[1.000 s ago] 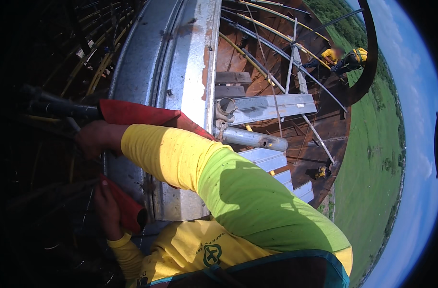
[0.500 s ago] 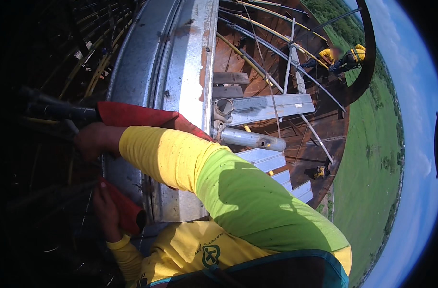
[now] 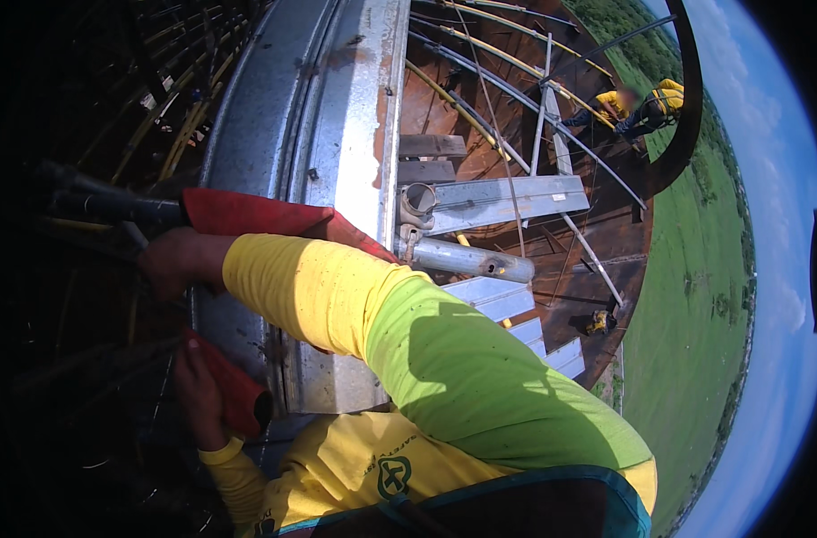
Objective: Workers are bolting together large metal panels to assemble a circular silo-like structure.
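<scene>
From the lower right my right arm reaches across a wide galvanized steel beam [image 3: 345, 117]. Over the beam's left edge is my right hand [image 3: 171, 255], in deep shade; its fingers look curled, but what they hold is hidden. A red cloth [image 3: 256, 215] lies across the beam just above that wrist, beside a dark pipe-like piece [image 3: 130, 208]. Lower down, my left hand [image 3: 198, 390] is closed, thumb upward, against a red, tube-shaped piece [image 3: 232, 390] with a dark open end. Whether it grips that piece or something in the shade cannot be made out.
Right of the beam lie a steel tube [image 3: 471, 260], a metal plank [image 3: 507, 202], wooden boards [image 3: 431, 145] and crossing scaffold pipes [image 3: 516, 99]. A yellow tool [image 3: 598, 321] rests near the rusty curved edge, with grassland far below. People in yellow [image 3: 637, 106] sit at upper right.
</scene>
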`<move>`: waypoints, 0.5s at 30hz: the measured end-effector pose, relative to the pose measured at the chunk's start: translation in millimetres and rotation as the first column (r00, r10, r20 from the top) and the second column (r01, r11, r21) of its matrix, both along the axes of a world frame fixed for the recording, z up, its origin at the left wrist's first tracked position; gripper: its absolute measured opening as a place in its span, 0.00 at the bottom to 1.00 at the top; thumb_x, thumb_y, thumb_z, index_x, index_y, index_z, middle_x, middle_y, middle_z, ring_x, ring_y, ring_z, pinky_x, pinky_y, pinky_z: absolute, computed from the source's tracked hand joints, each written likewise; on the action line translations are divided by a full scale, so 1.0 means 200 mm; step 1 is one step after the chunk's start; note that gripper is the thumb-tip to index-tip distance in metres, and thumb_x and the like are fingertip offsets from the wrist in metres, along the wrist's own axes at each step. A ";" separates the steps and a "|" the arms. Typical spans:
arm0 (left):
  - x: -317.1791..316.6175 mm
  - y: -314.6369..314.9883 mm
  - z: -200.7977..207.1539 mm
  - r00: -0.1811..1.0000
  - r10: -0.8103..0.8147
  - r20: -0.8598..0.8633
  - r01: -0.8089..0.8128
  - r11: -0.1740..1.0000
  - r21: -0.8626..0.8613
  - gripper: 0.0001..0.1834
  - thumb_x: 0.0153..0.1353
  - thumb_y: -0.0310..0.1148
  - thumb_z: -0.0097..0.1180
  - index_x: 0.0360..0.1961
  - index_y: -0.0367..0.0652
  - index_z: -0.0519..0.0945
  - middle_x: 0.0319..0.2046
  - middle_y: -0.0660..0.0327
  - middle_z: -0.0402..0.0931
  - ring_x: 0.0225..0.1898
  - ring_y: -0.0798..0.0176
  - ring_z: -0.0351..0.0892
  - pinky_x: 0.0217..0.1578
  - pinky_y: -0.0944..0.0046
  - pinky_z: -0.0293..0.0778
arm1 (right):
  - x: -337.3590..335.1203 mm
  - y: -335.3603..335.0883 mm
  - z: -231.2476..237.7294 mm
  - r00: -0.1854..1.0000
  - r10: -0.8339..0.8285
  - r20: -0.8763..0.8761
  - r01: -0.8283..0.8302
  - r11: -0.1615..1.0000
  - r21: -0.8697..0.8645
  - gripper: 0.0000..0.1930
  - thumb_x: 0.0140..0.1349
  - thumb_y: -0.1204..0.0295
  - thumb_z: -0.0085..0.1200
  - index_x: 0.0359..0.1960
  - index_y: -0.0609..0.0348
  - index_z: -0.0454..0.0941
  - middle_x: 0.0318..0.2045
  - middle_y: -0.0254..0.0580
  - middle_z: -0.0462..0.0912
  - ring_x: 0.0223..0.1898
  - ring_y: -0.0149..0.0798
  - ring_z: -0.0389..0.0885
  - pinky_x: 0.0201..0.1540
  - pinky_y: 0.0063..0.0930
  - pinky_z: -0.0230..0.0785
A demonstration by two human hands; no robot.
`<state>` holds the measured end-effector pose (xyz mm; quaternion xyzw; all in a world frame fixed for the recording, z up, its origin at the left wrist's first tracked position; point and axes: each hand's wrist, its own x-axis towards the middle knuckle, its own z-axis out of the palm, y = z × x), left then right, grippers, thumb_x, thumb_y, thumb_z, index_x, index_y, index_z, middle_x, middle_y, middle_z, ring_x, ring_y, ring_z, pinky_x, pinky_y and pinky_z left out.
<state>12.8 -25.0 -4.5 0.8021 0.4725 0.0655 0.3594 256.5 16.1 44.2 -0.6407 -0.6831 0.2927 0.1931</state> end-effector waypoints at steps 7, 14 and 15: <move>0.01 -0.01 0.03 1.000 -0.014 0.012 0.014 1.000 0.019 0.32 0.81 0.53 0.40 0.63 0.30 0.76 0.52 0.35 0.81 0.56 0.33 0.80 0.57 0.47 0.73 | 0.00 0.00 0.02 1.000 0.017 0.001 -0.017 0.999 -0.030 0.21 0.60 0.58 0.61 0.51 0.56 0.88 0.48 0.52 0.90 0.52 0.54 0.88 0.53 0.47 0.80; 0.03 -0.03 0.05 1.000 -0.005 0.010 0.005 0.999 0.040 0.32 0.81 0.54 0.40 0.58 0.31 0.78 0.49 0.36 0.81 0.53 0.32 0.81 0.54 0.46 0.73 | 0.00 0.04 -0.03 0.999 0.037 0.028 -0.035 0.998 -0.042 0.23 0.62 0.53 0.60 0.52 0.54 0.88 0.51 0.49 0.89 0.54 0.51 0.88 0.55 0.48 0.80; 0.03 -0.04 0.05 1.000 -0.005 0.010 0.005 0.999 0.040 0.32 0.81 0.54 0.40 0.58 0.31 0.78 0.49 0.36 0.81 0.53 0.32 0.81 0.54 0.46 0.73 | 0.00 0.04 -0.03 0.999 0.037 0.028 -0.035 0.998 -0.042 0.23 0.62 0.53 0.60 0.52 0.54 0.88 0.51 0.49 0.89 0.54 0.51 0.88 0.55 0.48 0.80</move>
